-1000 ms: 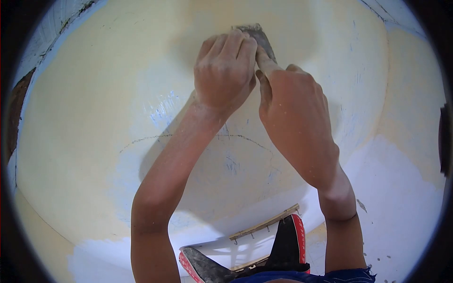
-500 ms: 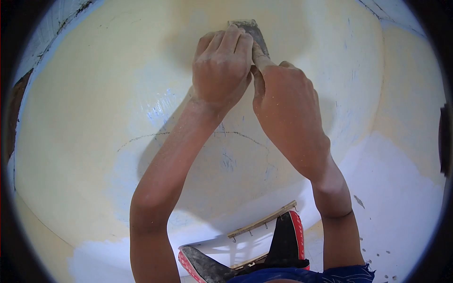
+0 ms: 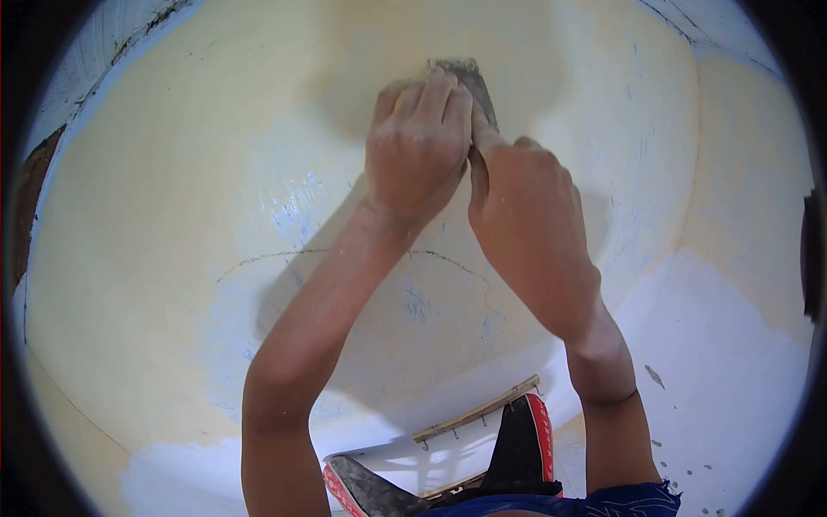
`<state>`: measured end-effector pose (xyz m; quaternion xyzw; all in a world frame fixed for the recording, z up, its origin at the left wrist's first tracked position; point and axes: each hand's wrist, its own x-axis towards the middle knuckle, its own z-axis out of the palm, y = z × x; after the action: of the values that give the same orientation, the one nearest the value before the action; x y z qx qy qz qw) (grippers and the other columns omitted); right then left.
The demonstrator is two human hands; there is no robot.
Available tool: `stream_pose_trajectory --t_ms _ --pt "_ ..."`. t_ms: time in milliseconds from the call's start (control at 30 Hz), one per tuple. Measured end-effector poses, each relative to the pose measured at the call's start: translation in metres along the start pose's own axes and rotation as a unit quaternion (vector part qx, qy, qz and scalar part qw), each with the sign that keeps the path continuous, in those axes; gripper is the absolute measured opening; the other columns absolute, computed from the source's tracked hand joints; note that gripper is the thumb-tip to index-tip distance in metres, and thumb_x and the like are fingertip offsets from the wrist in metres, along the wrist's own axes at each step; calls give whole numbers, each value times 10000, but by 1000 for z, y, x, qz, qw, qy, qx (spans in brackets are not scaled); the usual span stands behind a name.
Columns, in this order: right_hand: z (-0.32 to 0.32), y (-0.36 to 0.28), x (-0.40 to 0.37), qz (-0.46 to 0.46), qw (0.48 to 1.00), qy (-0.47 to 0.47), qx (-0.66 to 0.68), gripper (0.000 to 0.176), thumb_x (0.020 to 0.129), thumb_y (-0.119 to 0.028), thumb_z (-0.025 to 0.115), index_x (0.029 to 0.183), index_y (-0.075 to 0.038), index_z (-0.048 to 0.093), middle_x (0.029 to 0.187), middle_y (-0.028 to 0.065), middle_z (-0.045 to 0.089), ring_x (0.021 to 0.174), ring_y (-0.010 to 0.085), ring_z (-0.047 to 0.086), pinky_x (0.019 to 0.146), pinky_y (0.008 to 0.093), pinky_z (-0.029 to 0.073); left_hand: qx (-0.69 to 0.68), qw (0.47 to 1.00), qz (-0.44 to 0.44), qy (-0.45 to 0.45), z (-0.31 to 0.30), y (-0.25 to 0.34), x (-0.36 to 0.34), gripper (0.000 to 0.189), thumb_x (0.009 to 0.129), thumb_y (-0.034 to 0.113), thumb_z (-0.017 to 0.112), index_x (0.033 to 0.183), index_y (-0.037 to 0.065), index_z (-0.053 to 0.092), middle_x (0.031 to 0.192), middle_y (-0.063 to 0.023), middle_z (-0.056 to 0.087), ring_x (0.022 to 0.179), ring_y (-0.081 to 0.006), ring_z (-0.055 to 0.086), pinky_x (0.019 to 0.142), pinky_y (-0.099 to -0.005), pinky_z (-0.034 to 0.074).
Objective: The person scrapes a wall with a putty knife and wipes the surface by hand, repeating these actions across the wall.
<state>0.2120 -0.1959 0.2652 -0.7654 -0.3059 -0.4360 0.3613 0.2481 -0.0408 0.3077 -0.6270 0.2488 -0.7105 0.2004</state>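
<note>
A flat grey scraper (image 3: pixel 475 84) lies against the yellowish, patchy wall (image 3: pixel 155 215) near the top middle. My right hand (image 3: pixel 536 215) is wrapped round its handle, which is mostly hidden, with the index finger stretched along the blade. The fingers of my left hand (image 3: pixel 420 138) press together on the scraper's left side, over its blade. Both hands touch each other at the tool and look dusty.
Below are dark shoes with red soles (image 3: pixel 521 439) and a wooden strip with hooks (image 3: pixel 478 411). A thin crack (image 3: pixel 448 258) crosses the wall. Small flakes (image 3: pixel 655 376) show at the lower right. A dark object (image 3: pixel 810 257) stands at the right edge.
Both hands and the scraper have moved down a little and slightly right along the wall. The grip looks the same.
</note>
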Motion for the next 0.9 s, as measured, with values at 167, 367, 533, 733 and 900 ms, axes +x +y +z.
stream_pose_trajectory --t_ms 167,367,533,733,900 --pt "-3 -2 3 -5 1000 19 -2 163 1008 -77 583 1003 53 681 795 262 654 760 437 655 716 505 528 -3 1000 1 23 5 -2 3 152 794 48 715 941 33 678 1056 -99 715 938 -231 727 955 -414 532" --pt "0 2 12 2 1000 17 7 143 995 -58 583 956 51 667 808 260 656 777 446 653 723 525 520 2 1000 -14 12 7 0 10 135 815 51 692 949 44 678 1059 -100 707 940 -228 726 1002 -425 503" --pt "0 4 1 -1 1000 11 0 140 994 -57 582 937 46 657 803 259 654 774 442 648 722 522 517 5 1000 9 16 4 1 3 99 824 67 702 917 68 669 1010 -77 686 910 -221 722 1014 -436 487" --pt "-5 5 18 10 1000 -1 7 140 995 -70 598 1000 44 679 815 270 657 781 457 649 713 519 507 15 1000 -15 -17 7 -2 16 98 828 63 701 922 76 677 1016 -75 685 912 -209 724 1018 -436 479" --pt "3 10 -9 0 1000 14 11 157 997 -70 597 1052 48 684 780 273 642 768 462 634 703 512 496 22 1000 0 11 6 9 -12 120 807 60 711 917 70 663 1021 -70 687 907 -212 718 1019 -434 478"
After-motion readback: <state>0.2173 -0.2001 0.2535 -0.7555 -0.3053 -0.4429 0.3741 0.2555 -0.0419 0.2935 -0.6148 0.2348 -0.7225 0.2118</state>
